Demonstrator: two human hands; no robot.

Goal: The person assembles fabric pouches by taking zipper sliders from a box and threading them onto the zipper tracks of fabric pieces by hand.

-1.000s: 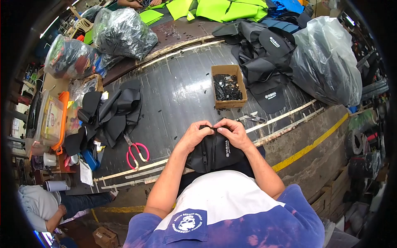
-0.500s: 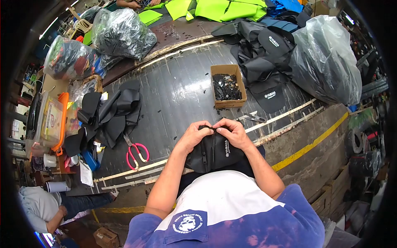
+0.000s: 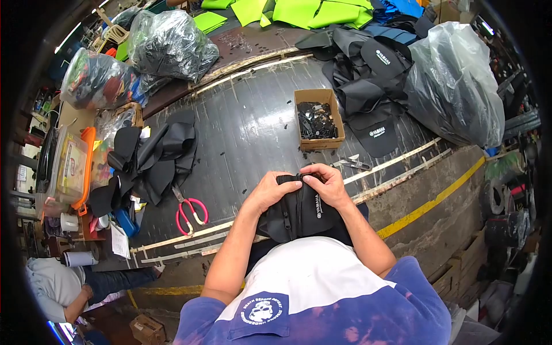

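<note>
A black zippered pouch (image 3: 307, 221) with white YAMAHA lettering lies against my body at the table edge. My left hand (image 3: 270, 192) is closed on its upper edge, thumb and fingers pinched near the end of the zipper (image 3: 298, 207). Facing it, my right hand (image 3: 326, 187) pinches the same end, thumb tip close to the left thumb. The fingers hide what exactly lies between them. Just beyond my right hand is a small metal cutting tool (image 3: 352, 164). Past that stands a cardboard box (image 3: 322, 143) of black zipper sliders.
Red-handled scissors (image 3: 190, 216) lie at left beside a heap of black fabric pieces (image 3: 155, 152). More black YAMAHA-printed pieces (image 3: 376, 98) and a big plastic bag (image 3: 454, 86) are at right. Lime-green sheets (image 3: 310, 12) lie at the far side. Another person (image 3: 60, 287) is at lower left.
My right fingers have lifted and shifted slightly at the pouch's top edge, and the thumb has moved a little. Both hands stay pinched there. The view has barely shifted.
</note>
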